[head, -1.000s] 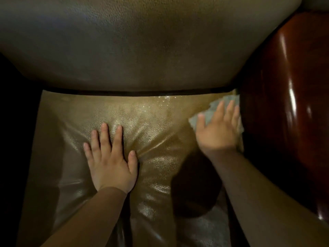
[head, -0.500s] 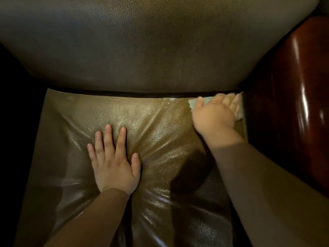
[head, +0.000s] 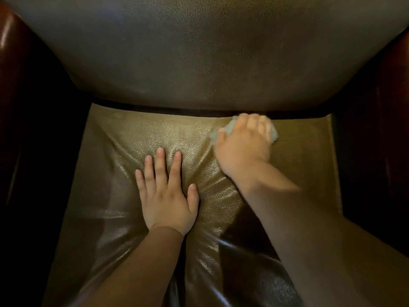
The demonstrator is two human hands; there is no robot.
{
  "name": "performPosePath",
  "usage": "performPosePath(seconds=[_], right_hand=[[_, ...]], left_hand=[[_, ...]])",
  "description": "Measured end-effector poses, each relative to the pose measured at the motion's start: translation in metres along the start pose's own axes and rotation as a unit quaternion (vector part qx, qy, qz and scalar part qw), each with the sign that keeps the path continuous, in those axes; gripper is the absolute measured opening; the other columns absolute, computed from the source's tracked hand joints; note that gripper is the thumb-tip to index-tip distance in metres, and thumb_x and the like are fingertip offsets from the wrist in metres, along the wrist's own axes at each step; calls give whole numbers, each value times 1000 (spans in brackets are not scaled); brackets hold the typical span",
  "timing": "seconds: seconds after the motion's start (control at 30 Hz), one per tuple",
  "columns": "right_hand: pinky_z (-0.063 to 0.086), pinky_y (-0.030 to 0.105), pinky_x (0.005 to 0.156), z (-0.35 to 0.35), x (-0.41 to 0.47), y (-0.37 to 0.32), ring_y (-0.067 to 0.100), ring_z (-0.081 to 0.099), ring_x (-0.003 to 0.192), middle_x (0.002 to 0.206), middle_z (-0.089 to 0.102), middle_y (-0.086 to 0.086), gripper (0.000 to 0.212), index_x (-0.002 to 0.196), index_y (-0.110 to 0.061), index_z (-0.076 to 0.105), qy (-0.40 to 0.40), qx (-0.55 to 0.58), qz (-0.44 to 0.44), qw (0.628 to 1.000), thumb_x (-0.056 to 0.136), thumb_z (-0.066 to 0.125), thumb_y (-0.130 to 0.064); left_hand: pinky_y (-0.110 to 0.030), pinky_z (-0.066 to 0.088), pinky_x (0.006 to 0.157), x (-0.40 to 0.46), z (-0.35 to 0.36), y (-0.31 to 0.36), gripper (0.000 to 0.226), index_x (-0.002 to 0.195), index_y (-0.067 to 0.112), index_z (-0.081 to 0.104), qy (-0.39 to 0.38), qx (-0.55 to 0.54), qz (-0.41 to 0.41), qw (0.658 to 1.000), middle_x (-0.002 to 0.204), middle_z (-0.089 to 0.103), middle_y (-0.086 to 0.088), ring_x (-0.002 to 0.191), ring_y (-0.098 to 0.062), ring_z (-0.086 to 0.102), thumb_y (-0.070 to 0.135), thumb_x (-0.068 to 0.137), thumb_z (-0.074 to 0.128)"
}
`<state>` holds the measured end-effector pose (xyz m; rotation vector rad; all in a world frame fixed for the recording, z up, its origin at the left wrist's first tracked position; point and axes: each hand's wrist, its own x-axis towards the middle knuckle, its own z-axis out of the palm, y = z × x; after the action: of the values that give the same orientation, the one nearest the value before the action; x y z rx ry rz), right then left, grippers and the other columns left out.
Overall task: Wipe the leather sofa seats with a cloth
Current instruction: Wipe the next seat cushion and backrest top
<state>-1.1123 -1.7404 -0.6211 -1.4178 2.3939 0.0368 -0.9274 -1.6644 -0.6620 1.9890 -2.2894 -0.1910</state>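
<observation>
While leftward now, cloth (head: 228, 128) underhand

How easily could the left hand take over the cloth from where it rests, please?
Probably easily: the left hand lies flat on the seat cushion, with bare leather between it and the cloth under the right hand.

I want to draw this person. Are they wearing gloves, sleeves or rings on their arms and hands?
No gloves. The left hand and right hand are both bare, and both forearms are bare as far as the picture shows. I see no rings, watch or bracelets. Fingernails look short and plain.
</observation>
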Motion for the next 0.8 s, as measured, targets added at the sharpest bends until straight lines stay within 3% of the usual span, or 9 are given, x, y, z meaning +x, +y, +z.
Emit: performPosePath(seconds=[0.07,0.17,0.27,0.4,0.5,0.57,0.63,0.7,0.8], right_hand=[[5,45,130,0,-12,-4,35,17,156,166,26,20,73,160,-6,23,-18,-14,-107,994,102,33,-48],[12,42,130,-16,-11,50,29,20,157,169,26,14,75,163,-10,22,-41,-42,-223,973,101,25,-51],[18,45,128,-26,-3,91,31,24,155,166,31,15,75,161,-9,27,-29,-60,-146,987,102,20,-54],[16,49,126,8,-3,3,39,34,145,150,46,23,73,143,-3,47,28,-3,-4,1000,93,25,-51],[9,45,129,22,-22,-48,35,24,154,162,33,18,67,157,-6,33,17,19,-116,993,101,34,-43],[7,41,130,9,-33,-30,27,13,159,171,20,12,66,164,-10,20,-16,-7,-214,977,106,33,-40],[12,41,130,-7,-40,8,25,14,159,172,18,11,64,164,-12,20,-26,-58,-263,963,108,29,-41],[15,42,129,-18,-40,40,25,17,159,171,21,12,63,163,-12,23,-29,-70,-212,974,108,27,-44],[14,43,129,-18,-23,29,27,18,157,169,24,13,65,161,-11,25,-42,-42,-64,996,108,26,-47]], left_hand=[[-57,3,130,0,-2,0,79,166,24,28,-6,8,1,1000,175,15,-10,162,-35,9,52,93,41],[-58,7,130,2,-9,1,83,167,17,25,-15,4,-7,1000,175,15,-9,162,-32,8,53,94,40],[-58,8,130,1,-12,2,86,167,11,19,-22,12,-11,1000,176,12,-8,163,-30,5,54,95,37],[-57,6,130,1,-3,-1,87,167,8,19,-25,11,-6,1000,176,13,-9,163,-31,6,54,95,38],[-56,5,131,0,-1,-2,87,168,10,16,-29,8,-4,1000,176,10,-9,163,-29,3,54,96,35],[-55,4,131,1,-10,-2,86,168,11,13,-36,5,-7,999,176,7,-8,163,-27,0,57,98,32],[-53,0,131,3,-30,0,86,169,13,8,-77,7,-9,997,177,1,-6,163,-25,-6,61,99,27],[-50,-5,131,8,-50,-1,84,169,18,2,-117,-11,1,993,177,-7,-2,162,-22,-14,62,101,24],[-41,-2,131,20,-81,-27,70,167,30,19,-145,-115,9,983,176,7,6,162,-14,-4,56,105,37]])
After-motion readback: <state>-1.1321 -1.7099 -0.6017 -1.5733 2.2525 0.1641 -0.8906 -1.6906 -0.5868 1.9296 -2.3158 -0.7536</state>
